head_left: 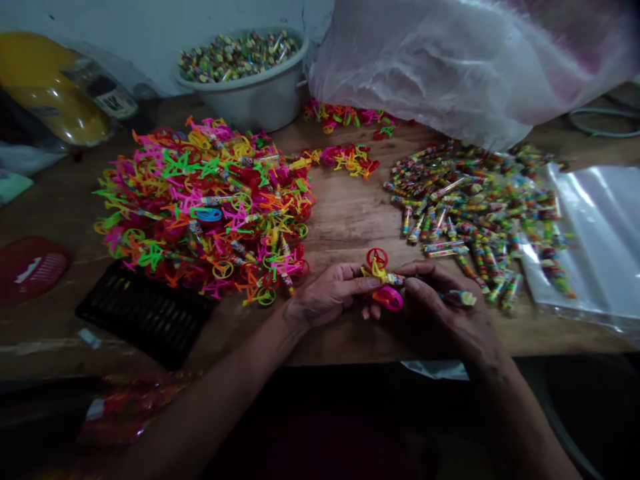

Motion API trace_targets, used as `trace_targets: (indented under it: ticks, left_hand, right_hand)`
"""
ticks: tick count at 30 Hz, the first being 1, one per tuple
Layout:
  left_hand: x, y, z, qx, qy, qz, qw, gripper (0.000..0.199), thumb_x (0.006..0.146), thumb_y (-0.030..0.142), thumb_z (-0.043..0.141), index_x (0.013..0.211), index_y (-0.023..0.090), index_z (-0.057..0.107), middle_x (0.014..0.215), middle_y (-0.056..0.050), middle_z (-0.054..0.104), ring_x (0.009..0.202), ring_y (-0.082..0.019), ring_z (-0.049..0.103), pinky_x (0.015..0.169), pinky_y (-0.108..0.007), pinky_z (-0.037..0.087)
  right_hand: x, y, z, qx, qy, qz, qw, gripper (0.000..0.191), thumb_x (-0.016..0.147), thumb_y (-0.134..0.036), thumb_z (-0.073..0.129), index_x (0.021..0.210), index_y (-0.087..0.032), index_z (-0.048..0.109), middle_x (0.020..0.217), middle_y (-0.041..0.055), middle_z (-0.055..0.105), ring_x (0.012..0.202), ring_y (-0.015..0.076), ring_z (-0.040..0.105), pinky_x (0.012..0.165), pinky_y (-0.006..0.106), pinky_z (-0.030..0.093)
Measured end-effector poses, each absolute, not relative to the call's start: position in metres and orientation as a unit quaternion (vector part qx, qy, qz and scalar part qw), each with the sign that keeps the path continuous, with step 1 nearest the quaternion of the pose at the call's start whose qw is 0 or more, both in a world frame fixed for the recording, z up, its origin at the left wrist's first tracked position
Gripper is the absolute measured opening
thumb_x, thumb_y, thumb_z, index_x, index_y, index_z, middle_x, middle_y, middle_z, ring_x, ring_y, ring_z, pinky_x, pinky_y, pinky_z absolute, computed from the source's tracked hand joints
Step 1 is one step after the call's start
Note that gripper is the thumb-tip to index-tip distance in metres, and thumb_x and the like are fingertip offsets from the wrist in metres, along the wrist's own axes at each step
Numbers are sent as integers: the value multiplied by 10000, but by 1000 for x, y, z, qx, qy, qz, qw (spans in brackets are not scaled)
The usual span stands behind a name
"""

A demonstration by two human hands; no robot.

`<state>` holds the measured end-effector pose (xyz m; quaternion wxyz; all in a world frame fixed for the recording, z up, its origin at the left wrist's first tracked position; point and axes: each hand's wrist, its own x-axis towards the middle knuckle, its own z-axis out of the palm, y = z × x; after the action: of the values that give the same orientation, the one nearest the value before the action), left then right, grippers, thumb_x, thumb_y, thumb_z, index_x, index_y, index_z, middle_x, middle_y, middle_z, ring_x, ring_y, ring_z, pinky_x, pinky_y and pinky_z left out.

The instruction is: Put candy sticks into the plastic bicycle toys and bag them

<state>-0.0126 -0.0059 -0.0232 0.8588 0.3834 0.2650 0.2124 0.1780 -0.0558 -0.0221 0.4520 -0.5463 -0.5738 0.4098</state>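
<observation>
In the middle, near the table's front edge, my left hand pinches a small plastic toy with yellow, red and pink parts, two of them rings. My right hand is closed with its thumb and fingers at a wrapped candy roll, whose end meets the yellow part. Another candy roll sticks out of the right hand. To the left lies a big pile of bright plastic toys, with some candy rolls in it. Many loose candy rolls are heaped at the right.
A grey basin full of candy rolls stands at the back. Beside it is a large translucent bag. Clear plastic sheets or bags lie at the right. A black slotted tray and a red lid-like piece are at the left.
</observation>
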Motion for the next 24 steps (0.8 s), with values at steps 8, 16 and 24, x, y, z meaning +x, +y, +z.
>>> trace_targets:
  ticks: [8,16,24]
  left_hand:
    - [-11,-2,-24,373,247,206,870,276,808,323,667,960,98,617,782,-60,649,583,-100,605,527,-191,455]
    - [-9,-3,-21,396,272,171,861,328,775,355,696,941,92,594,785,-79,657,538,-79,577,484,-173,426]
    - [-6,-4,-21,390,297,179,853,262,749,283,716,856,78,593,728,-82,664,531,-78,578,500,-175,442]
  right_hand:
    - [178,-58,-26,-549,-607,369,440,146,871,-323,585,942,-221,662,869,16,682,787,146,636,695,245,504]
    - [183,-63,-27,-530,-648,336,433,130,883,-295,557,947,-227,647,889,27,662,824,162,627,714,262,505]
    - [184,-59,-10,-484,-749,273,360,177,882,-214,496,1007,-246,616,888,43,647,814,199,620,707,323,494]
